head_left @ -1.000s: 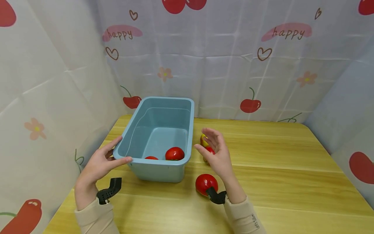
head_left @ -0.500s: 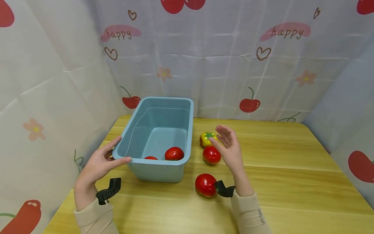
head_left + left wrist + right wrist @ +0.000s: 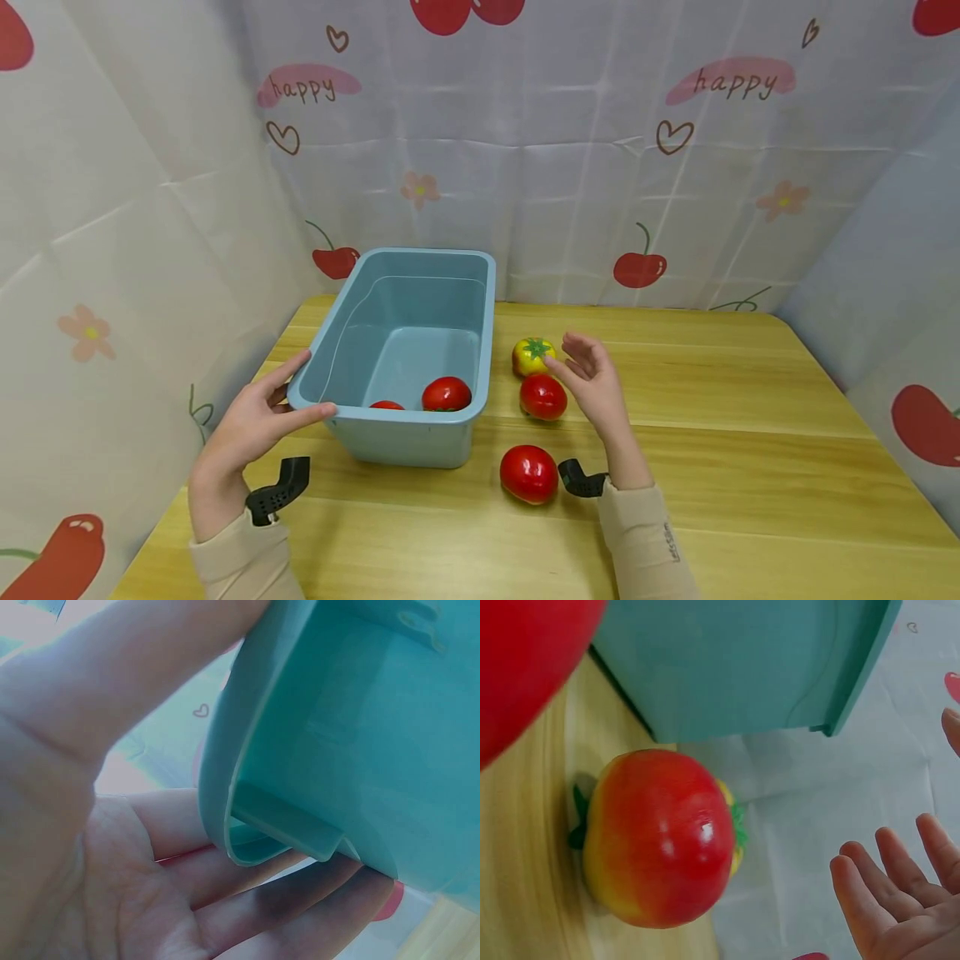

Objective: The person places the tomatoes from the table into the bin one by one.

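My left hand [image 3: 243, 425] holds the near left corner of a light blue plastic bin [image 3: 408, 414]. Its thumb lies along the front rim, and in the left wrist view its fingers [image 3: 300, 900] reach under the lip. Inside the bin are a glossy red tomato [image 3: 447, 394] and part of another red one [image 3: 387, 405], mostly hidden by the front wall. My right hand [image 3: 596, 390] is raised with nothing in it, beside a yellow tomato [image 3: 529, 357] with a green leaf top and a red tomato [image 3: 543, 397]. Another red tomato [image 3: 528, 474] lies nearer, left of the right wrist.
The bin stands on the left of a wooden table [image 3: 720, 467]. White printed curtains [image 3: 570, 192] close off the back and both sides. Black camera mounts [image 3: 281, 492] sit on both wrists.
My right hand has moved right, away from the bin's side, and then slightly lower, uncovering the yellow tomato and the red one beside it. My left hand has stayed on the bin's corner.
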Demonstrator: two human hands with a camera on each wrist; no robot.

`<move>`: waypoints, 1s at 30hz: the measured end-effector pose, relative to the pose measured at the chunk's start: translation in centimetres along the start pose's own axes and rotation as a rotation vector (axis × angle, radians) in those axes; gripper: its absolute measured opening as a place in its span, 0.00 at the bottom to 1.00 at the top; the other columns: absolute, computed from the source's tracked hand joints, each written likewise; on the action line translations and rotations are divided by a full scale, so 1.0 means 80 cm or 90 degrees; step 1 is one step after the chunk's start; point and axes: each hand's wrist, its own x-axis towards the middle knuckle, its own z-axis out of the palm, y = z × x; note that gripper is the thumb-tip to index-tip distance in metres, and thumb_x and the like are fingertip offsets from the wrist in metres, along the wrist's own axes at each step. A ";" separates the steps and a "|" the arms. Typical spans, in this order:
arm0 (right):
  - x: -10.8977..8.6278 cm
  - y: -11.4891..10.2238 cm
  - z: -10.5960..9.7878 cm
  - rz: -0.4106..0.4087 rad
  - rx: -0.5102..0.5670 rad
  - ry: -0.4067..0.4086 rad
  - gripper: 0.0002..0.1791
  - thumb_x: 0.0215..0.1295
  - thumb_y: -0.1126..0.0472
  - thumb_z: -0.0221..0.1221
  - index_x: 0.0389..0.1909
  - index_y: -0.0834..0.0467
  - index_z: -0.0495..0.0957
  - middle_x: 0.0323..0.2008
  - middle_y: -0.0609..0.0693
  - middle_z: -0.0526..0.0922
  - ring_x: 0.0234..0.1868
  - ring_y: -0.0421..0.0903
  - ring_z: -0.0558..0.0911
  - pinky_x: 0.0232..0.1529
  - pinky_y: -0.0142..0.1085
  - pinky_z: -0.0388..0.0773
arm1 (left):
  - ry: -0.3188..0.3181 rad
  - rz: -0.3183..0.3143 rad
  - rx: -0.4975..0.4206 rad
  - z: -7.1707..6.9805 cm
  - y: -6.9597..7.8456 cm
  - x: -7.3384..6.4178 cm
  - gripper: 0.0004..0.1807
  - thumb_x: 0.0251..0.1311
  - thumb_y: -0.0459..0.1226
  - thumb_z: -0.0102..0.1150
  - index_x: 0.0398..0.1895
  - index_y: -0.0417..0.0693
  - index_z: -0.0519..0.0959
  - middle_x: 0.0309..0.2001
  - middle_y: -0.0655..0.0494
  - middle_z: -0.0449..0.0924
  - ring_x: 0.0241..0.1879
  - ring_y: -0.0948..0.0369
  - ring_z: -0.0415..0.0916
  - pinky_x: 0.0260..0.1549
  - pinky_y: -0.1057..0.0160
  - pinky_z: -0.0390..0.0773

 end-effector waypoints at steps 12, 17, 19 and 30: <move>0.010 0.037 -0.003 0.064 -0.064 -0.046 0.37 0.57 0.53 0.66 0.63 0.65 0.62 0.63 0.61 0.65 0.64 0.54 0.65 0.64 0.46 0.61 | 0.000 0.001 0.003 0.000 0.002 0.000 0.46 0.56 0.44 0.66 0.74 0.51 0.50 0.67 0.44 0.59 0.54 0.51 0.71 0.41 0.71 0.75; 0.012 0.052 -0.005 0.085 -0.092 -0.058 0.37 0.57 0.55 0.66 0.62 0.66 0.63 0.63 0.61 0.66 0.64 0.56 0.65 0.63 0.47 0.61 | 0.002 -0.002 0.011 0.000 0.002 0.000 0.46 0.56 0.44 0.66 0.74 0.51 0.50 0.67 0.44 0.60 0.54 0.52 0.72 0.41 0.71 0.76; 0.012 0.057 -0.005 0.096 -0.093 -0.061 0.36 0.57 0.56 0.67 0.62 0.66 0.64 0.62 0.61 0.66 0.64 0.56 0.65 0.63 0.47 0.61 | 0.005 -0.004 0.017 0.000 0.002 0.001 0.46 0.56 0.44 0.66 0.74 0.51 0.50 0.66 0.44 0.60 0.53 0.54 0.73 0.41 0.71 0.75; 0.010 0.074 -0.006 0.144 -0.134 -0.107 0.37 0.56 0.55 0.67 0.64 0.62 0.63 0.64 0.61 0.64 0.64 0.59 0.64 0.62 0.50 0.63 | 0.004 -0.003 0.017 -0.001 0.000 0.000 0.46 0.56 0.44 0.66 0.74 0.52 0.51 0.65 0.44 0.62 0.52 0.59 0.74 0.41 0.72 0.75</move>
